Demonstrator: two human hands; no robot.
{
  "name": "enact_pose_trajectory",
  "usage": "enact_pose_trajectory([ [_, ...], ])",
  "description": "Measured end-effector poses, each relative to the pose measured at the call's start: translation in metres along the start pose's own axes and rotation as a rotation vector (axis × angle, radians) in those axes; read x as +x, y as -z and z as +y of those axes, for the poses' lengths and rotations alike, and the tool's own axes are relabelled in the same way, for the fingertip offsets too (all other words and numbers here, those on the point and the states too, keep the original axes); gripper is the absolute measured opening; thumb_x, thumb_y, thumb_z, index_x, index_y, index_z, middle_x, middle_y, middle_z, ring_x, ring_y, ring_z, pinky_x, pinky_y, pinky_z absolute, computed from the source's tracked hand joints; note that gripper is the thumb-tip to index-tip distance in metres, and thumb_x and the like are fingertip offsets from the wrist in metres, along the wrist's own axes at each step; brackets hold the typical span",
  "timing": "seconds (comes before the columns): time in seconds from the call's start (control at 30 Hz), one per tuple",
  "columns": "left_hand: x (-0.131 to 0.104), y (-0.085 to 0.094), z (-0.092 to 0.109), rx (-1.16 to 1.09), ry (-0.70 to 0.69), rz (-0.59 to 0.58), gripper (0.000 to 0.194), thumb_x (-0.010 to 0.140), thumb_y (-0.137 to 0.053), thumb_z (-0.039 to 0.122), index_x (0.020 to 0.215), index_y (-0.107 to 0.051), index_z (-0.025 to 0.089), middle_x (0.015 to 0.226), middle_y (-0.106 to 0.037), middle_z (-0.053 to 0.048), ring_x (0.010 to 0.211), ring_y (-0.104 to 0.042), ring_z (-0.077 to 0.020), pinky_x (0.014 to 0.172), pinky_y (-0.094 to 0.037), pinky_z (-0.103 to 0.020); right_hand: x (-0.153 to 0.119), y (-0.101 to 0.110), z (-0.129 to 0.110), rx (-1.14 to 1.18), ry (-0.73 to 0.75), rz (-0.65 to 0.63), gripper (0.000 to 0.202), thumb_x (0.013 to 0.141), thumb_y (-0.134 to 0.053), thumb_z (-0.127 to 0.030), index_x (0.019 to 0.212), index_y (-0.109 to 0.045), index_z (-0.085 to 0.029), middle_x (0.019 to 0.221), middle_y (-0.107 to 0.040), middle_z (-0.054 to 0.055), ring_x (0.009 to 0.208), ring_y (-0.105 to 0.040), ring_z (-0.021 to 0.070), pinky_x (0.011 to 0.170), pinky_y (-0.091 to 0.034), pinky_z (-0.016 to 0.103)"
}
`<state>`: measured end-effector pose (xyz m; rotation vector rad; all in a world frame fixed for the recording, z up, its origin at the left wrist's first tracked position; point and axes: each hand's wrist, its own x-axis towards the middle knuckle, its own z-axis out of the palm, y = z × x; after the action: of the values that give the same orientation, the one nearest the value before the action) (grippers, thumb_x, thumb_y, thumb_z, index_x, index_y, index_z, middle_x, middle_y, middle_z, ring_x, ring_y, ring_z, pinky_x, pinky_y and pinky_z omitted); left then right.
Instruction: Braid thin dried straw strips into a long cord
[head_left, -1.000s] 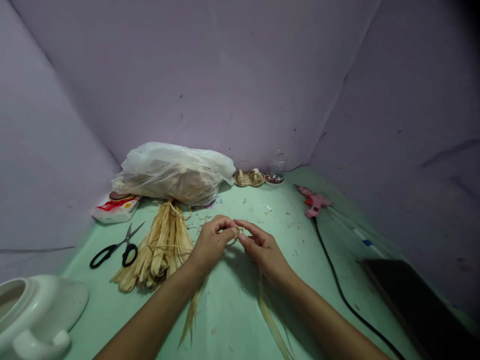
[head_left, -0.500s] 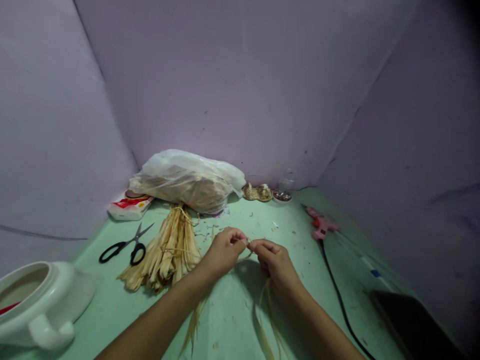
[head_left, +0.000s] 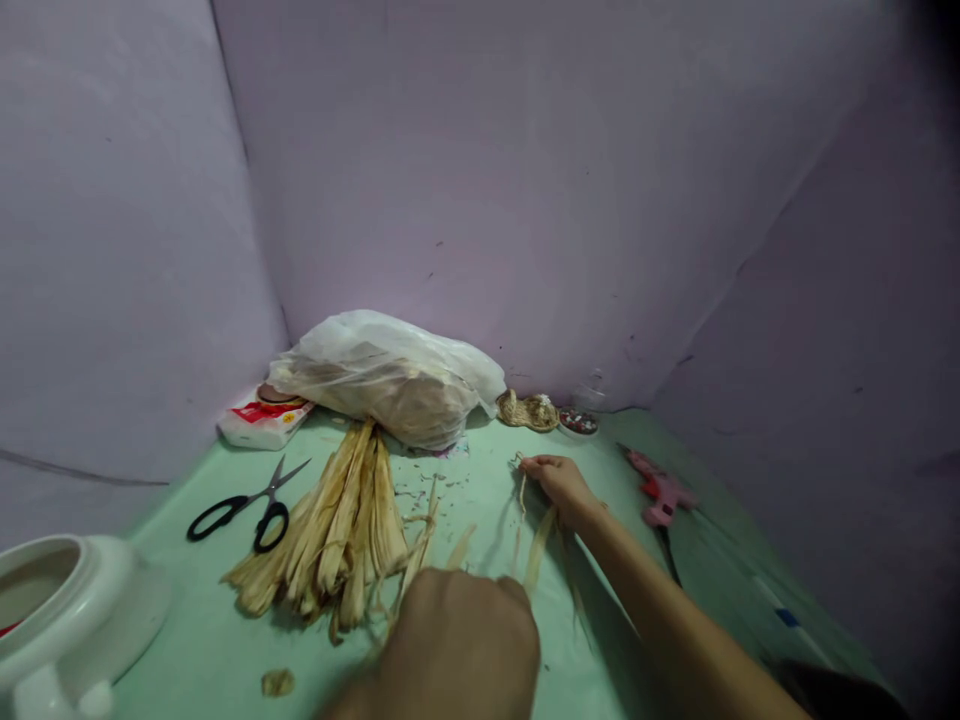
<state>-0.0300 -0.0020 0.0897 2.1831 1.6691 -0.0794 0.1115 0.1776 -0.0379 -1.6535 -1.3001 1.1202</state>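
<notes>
While the right hand pinches a pale strand at its nine o'clock, the left hand is curled, blurred; I can't tell what it holds. Toward its ten o'clock lie the dry bundle and scissors; a pink glue gun sits at the right hand's three.

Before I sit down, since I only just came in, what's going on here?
Someone's right hand pinches a thin strand in its fingers above a green table; the blurred left hand, nearer the camera, hides whether it holds anything. A bundle of dry strips lies to the left, beside open scissors.
</notes>
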Motion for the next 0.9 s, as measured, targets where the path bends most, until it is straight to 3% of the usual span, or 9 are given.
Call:
enact_pose_trajectory([
  [0.13,0.014,-0.018,0.009,-0.027,-0.068,-0.145,0.029,0.071,-0.039,0.006,0.090,-0.062,0.009,0.070,-0.063,-0.017,0.068,-0.059,-0.0230,0.061,-0.038,-0.032,0.006,0.000,-0.001,-0.140,-0.031,-0.033,0.018,0.062,-0.054,-0.029,0.058,-0.058,-0.012,0.037,-0.043,-0.004,0.035,-0.037,0.0078,0.039,-0.026,0.020],
  [0.37,0.023,-0.026,0.008,0.011,-0.105,-0.116,0.027,0.072,-0.040,0.008,0.087,-0.062,0.009,0.072,-0.063,-0.018,0.069,-0.059,-0.0240,0.058,-0.035,-0.031,0.014,-0.002,-0.006,-0.378,-0.005,-0.058,0.022,0.064,-0.053,-0.033,0.053,-0.056,-0.013,0.038,-0.041,-0.004,0.036,-0.037,0.0082,0.040,-0.025,0.021],
  [0.53,0.024,-0.033,0.001,0.031,-0.140,-0.117,0.022,0.070,-0.044,0.009,0.077,-0.064,0.012,0.066,-0.063,-0.014,0.064,-0.057,-0.0203,0.057,-0.034,-0.029,0.020,-0.001,-0.013,-0.539,-0.009,-0.049,0.020,0.061,-0.056,-0.030,0.053,-0.059,-0.012,0.041,-0.047,0.001,0.043,-0.044,0.0117,0.044,-0.027,0.022],
  [0.67,0.023,-0.037,-0.009,0.010,-0.261,-0.044,0.016,0.068,-0.049,0.011,0.067,-0.065,0.014,0.059,-0.060,-0.011,0.062,-0.054,-0.0182,0.056,-0.032,-0.029,0.009,0.005,-0.015,-0.597,0.022,-0.072,0.031,0.067,-0.049,-0.036,0.056,-0.063,-0.011,0.048,-0.053,0.004,0.047,-0.047,0.0128,0.046,-0.029,0.022],
  [0.83,0.028,-0.031,-0.011,0.078,-0.461,0.047,0.014,0.069,-0.055,0.021,0.072,-0.065,0.013,0.087,-0.059,-0.013,0.085,-0.049,-0.0237,0.052,-0.028,-0.027,-0.011,0.010,-0.006,-0.619,0.075,-0.047,0.037,0.074,-0.040,-0.036,0.066,-0.066,-0.011,0.048,-0.053,0.002,0.046,-0.046,0.0113,0.045,-0.027,0.021],
  [0.9,0.034,-0.039,-0.007,0.069,-0.551,0.028,0.019,0.072,-0.053,0.028,0.076,-0.064,0.013,0.080,-0.059,-0.010,0.081,-0.048,-0.0213,0.051,-0.028,-0.027,-0.014,0.010,-0.003,-0.635,0.102,-0.033,0.034,0.073,-0.042,-0.035,0.064,-0.065,-0.011,0.047,-0.052,0.002,0.046,-0.044,0.0111,0.045,-0.025,0.021],
])
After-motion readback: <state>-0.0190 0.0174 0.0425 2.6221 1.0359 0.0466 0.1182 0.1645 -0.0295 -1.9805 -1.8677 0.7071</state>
